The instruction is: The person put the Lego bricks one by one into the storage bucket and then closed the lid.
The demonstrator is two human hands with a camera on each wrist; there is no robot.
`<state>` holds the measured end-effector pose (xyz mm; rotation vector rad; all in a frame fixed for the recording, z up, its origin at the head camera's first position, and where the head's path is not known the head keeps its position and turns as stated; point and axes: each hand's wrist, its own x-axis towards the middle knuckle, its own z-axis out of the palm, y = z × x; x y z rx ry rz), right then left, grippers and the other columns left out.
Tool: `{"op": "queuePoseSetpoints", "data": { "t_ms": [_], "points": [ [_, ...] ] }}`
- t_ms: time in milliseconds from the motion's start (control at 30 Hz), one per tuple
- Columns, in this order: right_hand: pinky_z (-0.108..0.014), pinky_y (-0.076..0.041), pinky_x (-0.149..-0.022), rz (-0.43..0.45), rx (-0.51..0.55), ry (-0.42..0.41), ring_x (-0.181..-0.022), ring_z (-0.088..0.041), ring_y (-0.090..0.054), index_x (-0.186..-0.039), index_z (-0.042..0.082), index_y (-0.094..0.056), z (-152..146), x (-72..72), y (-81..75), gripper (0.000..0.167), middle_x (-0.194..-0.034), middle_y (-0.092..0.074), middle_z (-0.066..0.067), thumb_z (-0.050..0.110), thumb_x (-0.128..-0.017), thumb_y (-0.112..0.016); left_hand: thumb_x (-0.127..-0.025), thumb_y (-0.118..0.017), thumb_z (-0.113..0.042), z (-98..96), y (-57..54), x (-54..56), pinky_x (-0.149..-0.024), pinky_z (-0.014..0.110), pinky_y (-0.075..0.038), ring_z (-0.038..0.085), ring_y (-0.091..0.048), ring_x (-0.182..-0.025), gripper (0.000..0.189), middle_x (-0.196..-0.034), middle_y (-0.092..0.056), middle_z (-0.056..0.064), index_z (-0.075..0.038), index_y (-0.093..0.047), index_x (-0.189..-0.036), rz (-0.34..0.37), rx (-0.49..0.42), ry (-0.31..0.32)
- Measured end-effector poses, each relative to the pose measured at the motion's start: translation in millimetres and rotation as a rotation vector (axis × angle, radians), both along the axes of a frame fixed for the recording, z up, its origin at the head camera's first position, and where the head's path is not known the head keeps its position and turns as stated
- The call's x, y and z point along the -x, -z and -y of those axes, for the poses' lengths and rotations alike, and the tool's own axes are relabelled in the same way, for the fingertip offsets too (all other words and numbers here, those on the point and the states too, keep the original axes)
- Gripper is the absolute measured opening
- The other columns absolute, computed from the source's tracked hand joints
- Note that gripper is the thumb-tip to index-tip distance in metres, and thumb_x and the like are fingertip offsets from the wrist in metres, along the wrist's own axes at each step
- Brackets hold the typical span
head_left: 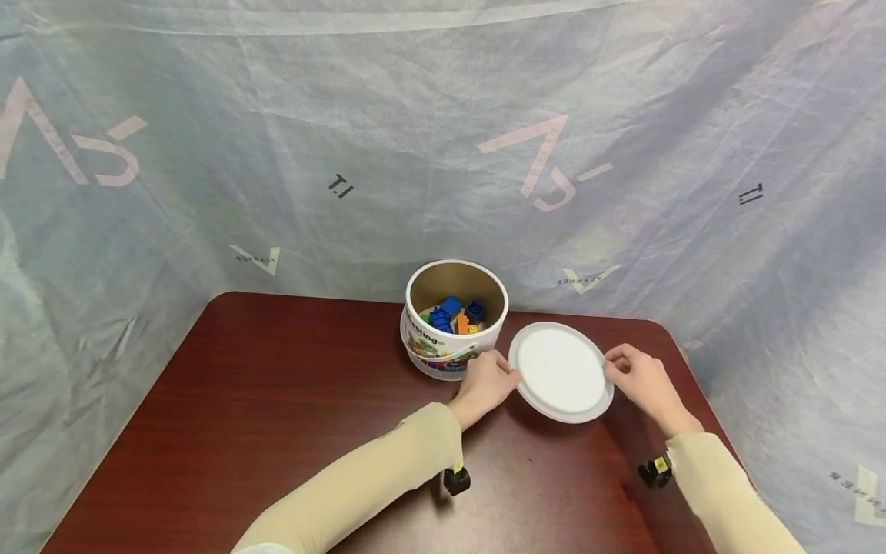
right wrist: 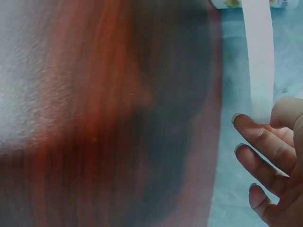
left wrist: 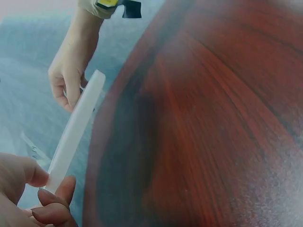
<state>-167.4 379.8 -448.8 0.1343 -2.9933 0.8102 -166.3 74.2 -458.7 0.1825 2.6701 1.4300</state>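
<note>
A round white lid [head_left: 562,372] is held above the table between both hands. My left hand [head_left: 486,382] pinches its left edge between thumb and fingers. On the opposite edge, my right hand [head_left: 644,385] pinches the rim. From the left wrist, the lid [left wrist: 75,130] appears edge-on as a narrow white band. The right wrist view shows thumb and index finger on the rim [right wrist: 260,61], the other fingers spread loosely below. Just left of the lid stands a white bucket [head_left: 453,319] with a printed side and a handle, its top uncovered. Blue and orange building blocks [head_left: 450,312] lie inside it.
The dark red wooden table [head_left: 277,400] extends left and in front of the bucket. Behind it and along both sides hangs a grey printed sheet [head_left: 388,154], close to the table's back edge. Small black cameras [head_left: 456,481] sit at both wrists.
</note>
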Motion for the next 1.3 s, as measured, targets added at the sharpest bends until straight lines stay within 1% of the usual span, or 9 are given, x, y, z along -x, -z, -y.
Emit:
{"op": "queuePoseSetpoints", "data": {
  "t_ms": [267, 400, 533, 700, 800, 933, 1033, 1133, 1300],
  "points": [
    [-0.036, -0.053, -0.074, -0.106, 0.007, 0.005, -0.094, -0.031, -0.072, -0.114, 0.005, -0.07, 2, -2.6, -24.5, 0.024, -0.098, -0.076, -0.011, 0.025, -0.103, -0.063, -0.097, -0.068, -0.022, 9.3, -23.5, -7.8, -0.063, 0.023, -0.048, 0.005, -0.061, -0.067, 0.015, -0.073, -0.072, -0.004, -0.008, -0.069, -0.092, 0.005, -0.106, 0.063],
    [-0.036, -0.053, -0.075, -0.126, -0.001, 0.005, -0.095, -0.034, -0.072, -0.114, 0.006, -0.07, 5, -3.0, -36.0, 0.025, -0.097, -0.076, -0.011, 0.027, -0.103, -0.062, -0.097, -0.066, -0.022, 14.1, -32.1, -7.7, -0.062, 0.022, -0.046, 0.005, -0.06, -0.065, 0.016, -0.074, -0.075, -0.001, -0.007, -0.069, -0.094, -0.022, -0.144, 0.092],
    [-0.036, -0.052, -0.076, -0.132, 0.002, 0.007, -0.098, -0.037, -0.073, -0.115, 0.005, -0.07, 9, -2.0, -46.3, 0.027, -0.099, -0.076, -0.012, 0.029, -0.104, -0.062, -0.098, -0.067, -0.021, 19.4, -41.8, -6.3, -0.061, 0.022, -0.044, 0.006, -0.059, -0.065, 0.015, -0.078, -0.077, 0.005, -0.006, -0.07, -0.093, -0.018, -0.183, 0.1],
    [-0.026, -0.051, -0.073, -0.136, 0.025, -0.001, -0.099, -0.038, -0.073, -0.116, 0.005, -0.07, 13, 1.0, -60.0, 0.03, -0.102, -0.076, -0.014, 0.03, -0.104, -0.061, -0.098, -0.068, -0.021, 25.8, -55.8, -2.1, -0.061, 0.023, -0.043, 0.01, -0.06, -0.067, 0.014, -0.077, -0.076, 0.004, -0.007, -0.069, -0.094, 0.002, -0.223, 0.096],
    [-0.021, -0.048, -0.073, -0.156, 0.026, -0.007, -0.098, -0.036, -0.073, -0.115, 0.006, -0.071, 17, 4.3, -67.8, 0.028, -0.1, -0.077, -0.013, 0.03, -0.105, -0.06, -0.1, -0.066, -0.023, 31.9, -65.7, 1.2, -0.062, 0.024, -0.044, 0.01, -0.06, -0.07, 0.015, -0.077, -0.076, 0.001, -0.009, -0.069, -0.096, -0.005, -0.207, 0.096],
    [-0.026, -0.05, -0.074, -0.168, 0.031, -0.02, -0.097, -0.038, -0.073, -0.116, 0.006, -0.071, 24, 9.1, -78.6, 0.03, -0.102, -0.078, -0.016, 0.03, -0.105, -0.059, -0.102, -0.064, -0.025, 42.2, -73.9, 9.0, -0.066, 0.026, -0.047, 0.011, -0.063, -0.073, 0.017, -0.078, -0.076, -0.002, -0.009, -0.07, -0.1, -0.038, -0.201, 0.104],
    [-0.037, -0.051, -0.077, -0.157, 0.045, -0.028, -0.1, -0.041, -0.072, -0.118, 0.004, -0.07, 32, 12.5, -87.4, 0.033, -0.106, -0.077, -0.021, 0.032, -0.106, -0.059, -0.103, -0.063, -0.025, 52.1, -76.8, 16.0, -0.065, 0.026, -0.048, 0.012, -0.063, -0.071, 0.019, -0.082, -0.077, 0.002, -0.008, -0.071, -0.103, -0.05, -0.224, 0.116],
    [-0.042, -0.051, -0.079, -0.141, 0.062, -0.036, -0.102, -0.042, -0.071, -0.12, 0.003, -0.069, 40, 16.2, -94.7, 0.036, -0.109, -0.076, -0.023, 0.035, -0.106, -0.058, -0.103, -0.061, -0.025, 62.7, -80.7, 22.7, -0.061, 0.025, -0.046, 0.015, -0.063, -0.07, 0.02, -0.087, -0.078, 0.005, -0.008, -0.071, -0.105, -0.045, -0.228, 0.118],
    [-0.039, -0.051, -0.076, -0.139, 0.085, -0.065, -0.1, -0.038, -0.07, -0.123, 0.005, -0.069, 55, 23.7, -103.7, 0.037, -0.11, -0.076, -0.021, 0.036, -0.106, -0.059, -0.101, -0.061, -0.024, 80.0, -85.1, 36.5, -0.064, 0.024, -0.047, 0.019, -0.071, -0.08, 0.022, -0.093, -0.079, 0.009, -0.008, -0.073, -0.107, -0.06, -0.187, 0.085]
  ]
}}
